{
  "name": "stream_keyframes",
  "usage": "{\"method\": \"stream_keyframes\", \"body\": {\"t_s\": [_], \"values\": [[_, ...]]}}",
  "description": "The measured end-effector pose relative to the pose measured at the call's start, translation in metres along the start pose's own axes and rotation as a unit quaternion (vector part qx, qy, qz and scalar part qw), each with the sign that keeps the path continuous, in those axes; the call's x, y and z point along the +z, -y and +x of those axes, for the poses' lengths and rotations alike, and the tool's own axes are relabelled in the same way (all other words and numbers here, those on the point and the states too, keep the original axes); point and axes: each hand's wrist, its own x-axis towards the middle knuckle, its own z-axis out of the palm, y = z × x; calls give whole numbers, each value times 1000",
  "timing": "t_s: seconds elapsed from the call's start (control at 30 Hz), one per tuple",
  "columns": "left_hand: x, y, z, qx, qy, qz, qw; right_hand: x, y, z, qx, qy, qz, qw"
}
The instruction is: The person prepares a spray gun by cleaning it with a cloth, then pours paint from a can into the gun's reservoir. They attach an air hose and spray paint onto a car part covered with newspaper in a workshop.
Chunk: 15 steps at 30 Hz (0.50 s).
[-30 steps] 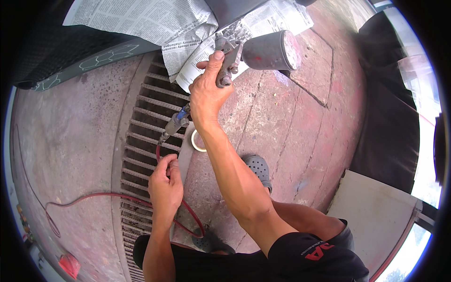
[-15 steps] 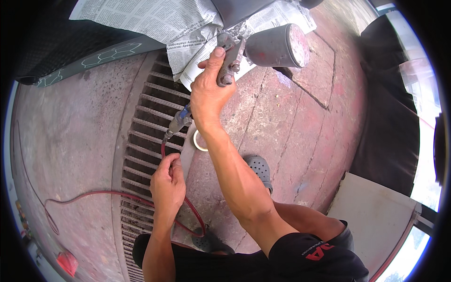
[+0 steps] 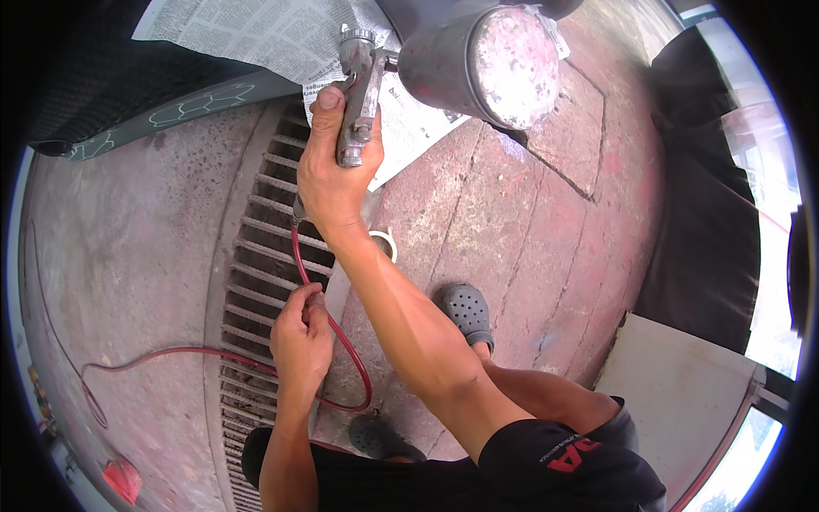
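My right hand is wrapped around the handle of a metal spray gun, thumb lying along its back. A grey paint cup with a paint-stained lid sticks out to the gun's right, tilted toward me. A red air hose runs from below the gun past my left hand and loops behind that forearm. The fingers of my left hand are closed at the hose; their tips are partly hidden. Newspaper sheets lie behind the gun, against a dark grey panel.
A metal floor grate runs beneath my hands. A pale ring lies on the concrete by my right forearm. My feet wear grey clogs. Black sheeting hangs at the right above a pale board. More hose crosses the left floor.
My right hand has carried the spray gun left and slightly down, turning the cup's lid more toward me. The hose now curves past my left fingers; the left hand has barely moved.
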Motion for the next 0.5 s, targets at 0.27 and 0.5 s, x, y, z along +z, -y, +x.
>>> {"method": "stream_keyframes", "body": {"t_s": [0.27,0.5], "values": [[-6,12,1,29,-21,-14,999,-5,-14,12,115,-80,-7,990],[-9,8,1,23,-13,-11,1000,-4,-16,-3,146,-144,-18,979]]}}
